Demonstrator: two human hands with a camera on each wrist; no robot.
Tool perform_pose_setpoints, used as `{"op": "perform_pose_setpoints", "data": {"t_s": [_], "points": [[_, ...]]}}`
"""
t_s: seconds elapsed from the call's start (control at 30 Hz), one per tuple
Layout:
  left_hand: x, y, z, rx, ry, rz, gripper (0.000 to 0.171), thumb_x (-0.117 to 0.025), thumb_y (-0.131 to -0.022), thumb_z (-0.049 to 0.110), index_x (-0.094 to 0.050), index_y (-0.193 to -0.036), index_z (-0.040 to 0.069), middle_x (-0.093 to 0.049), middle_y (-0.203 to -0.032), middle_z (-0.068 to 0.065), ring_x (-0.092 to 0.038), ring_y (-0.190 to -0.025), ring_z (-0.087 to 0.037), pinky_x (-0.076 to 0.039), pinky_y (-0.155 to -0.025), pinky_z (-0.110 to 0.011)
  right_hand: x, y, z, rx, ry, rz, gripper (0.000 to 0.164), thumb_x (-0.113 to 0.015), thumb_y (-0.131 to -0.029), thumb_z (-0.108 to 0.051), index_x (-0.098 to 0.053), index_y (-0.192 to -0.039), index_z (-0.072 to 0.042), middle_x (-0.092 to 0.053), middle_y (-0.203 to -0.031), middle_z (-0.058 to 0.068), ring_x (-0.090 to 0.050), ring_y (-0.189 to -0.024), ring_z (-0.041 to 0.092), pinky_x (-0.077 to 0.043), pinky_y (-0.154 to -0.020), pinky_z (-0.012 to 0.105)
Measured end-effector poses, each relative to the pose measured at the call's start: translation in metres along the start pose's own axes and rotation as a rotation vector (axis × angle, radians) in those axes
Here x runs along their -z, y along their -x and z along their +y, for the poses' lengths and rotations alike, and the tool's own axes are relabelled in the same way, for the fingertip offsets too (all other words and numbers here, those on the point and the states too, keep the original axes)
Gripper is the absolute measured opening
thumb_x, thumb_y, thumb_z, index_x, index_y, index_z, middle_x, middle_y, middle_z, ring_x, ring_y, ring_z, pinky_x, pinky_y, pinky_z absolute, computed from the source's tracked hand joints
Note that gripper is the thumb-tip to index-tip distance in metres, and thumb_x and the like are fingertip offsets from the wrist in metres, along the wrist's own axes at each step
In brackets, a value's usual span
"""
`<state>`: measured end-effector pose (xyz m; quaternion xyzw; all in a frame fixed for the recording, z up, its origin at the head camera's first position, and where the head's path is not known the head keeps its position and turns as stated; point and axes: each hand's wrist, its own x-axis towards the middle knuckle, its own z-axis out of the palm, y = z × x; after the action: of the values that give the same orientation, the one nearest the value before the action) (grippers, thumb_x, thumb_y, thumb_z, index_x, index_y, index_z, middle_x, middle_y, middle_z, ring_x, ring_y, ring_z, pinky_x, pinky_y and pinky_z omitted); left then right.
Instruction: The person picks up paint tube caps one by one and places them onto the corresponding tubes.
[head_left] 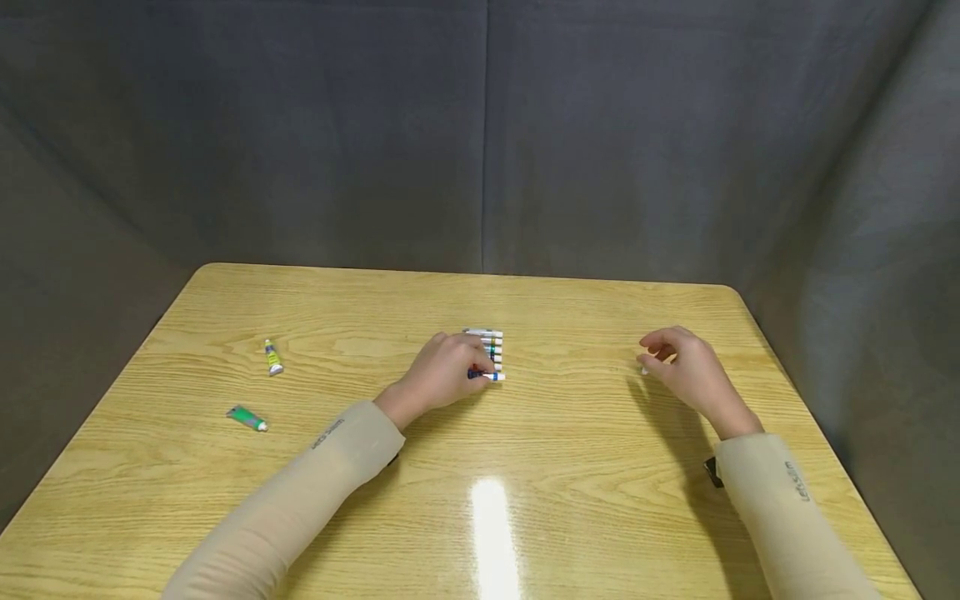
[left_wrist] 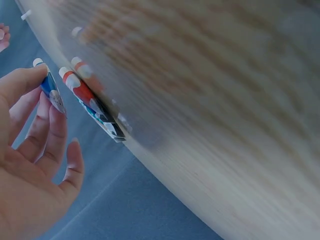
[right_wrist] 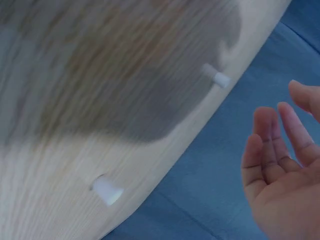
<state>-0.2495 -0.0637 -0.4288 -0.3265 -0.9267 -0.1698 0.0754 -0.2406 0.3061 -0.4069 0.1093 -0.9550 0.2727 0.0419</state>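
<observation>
My left hand pinches a small blue paint tube with a white cap between thumb and fingers. In the head view this tube lies at the near end of a row of several paint tubes, partly covered by the hand. A red paint tube is beside it in the left wrist view, apart from the fingers. Over the table's right side, my right hand has loosely bent fingers and holds nothing. A small white cap-like piece stands near it on the table.
Another white cap-like piece is on the table in the right wrist view. At the left of the wooden table lie a yellow paint tube and a green paint tube. Dark curtains hang around the back and sides.
</observation>
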Motion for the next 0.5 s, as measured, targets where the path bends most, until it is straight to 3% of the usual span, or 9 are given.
{"op": "perform_pose_setpoints", "data": {"t_s": [0.13, 0.27, 0.5], "points": [[-0.001, 0.0, 0.0, -0.021, -0.021, 0.002, 0.009, -0.082, -0.089, 0.021, -0.084, -0.098, 0.02, -0.074, -0.097, 0.003, -0.061, -0.075, -0.009, -0.041, -0.07, -0.027, -0.001, -0.003, 0.005, -0.059, 0.033, -0.095, 0.037, -0.068, -0.1, -0.016, -0.063, -0.129, 0.005, -0.063, -0.118, 0.024, -0.062, -0.102, 0.035, -0.054, -0.083, 0.048], [-0.002, 0.0, 0.0, 0.007, -0.028, -0.018, 0.011, -0.082, -0.089, 0.02, -0.084, -0.1, 0.02, -0.074, -0.098, 0.003, -0.061, -0.074, -0.008, -0.043, -0.072, -0.028, -0.003, -0.005, 0.009, -0.079, 0.061, -0.164, 0.039, -0.068, -0.099, -0.017, -0.063, -0.13, 0.007, -0.061, -0.113, 0.023, -0.059, -0.095, 0.03, -0.052, -0.078, 0.042], [-0.005, -0.001, -0.001, 0.013, -0.066, -0.031, 0.012, -0.083, -0.088, 0.02, -0.084, -0.101, 0.019, -0.074, -0.097, 0.003, -0.067, -0.08, -0.01, -0.046, -0.072, -0.029, -0.007, -0.008, 0.013, -0.082, 0.09, -0.197, 0.024, -0.068, -0.098, -0.011, -0.069, -0.115, 0.005, -0.065, -0.1, 0.018, -0.057, -0.086, 0.025, -0.047, -0.073, 0.035]]}}
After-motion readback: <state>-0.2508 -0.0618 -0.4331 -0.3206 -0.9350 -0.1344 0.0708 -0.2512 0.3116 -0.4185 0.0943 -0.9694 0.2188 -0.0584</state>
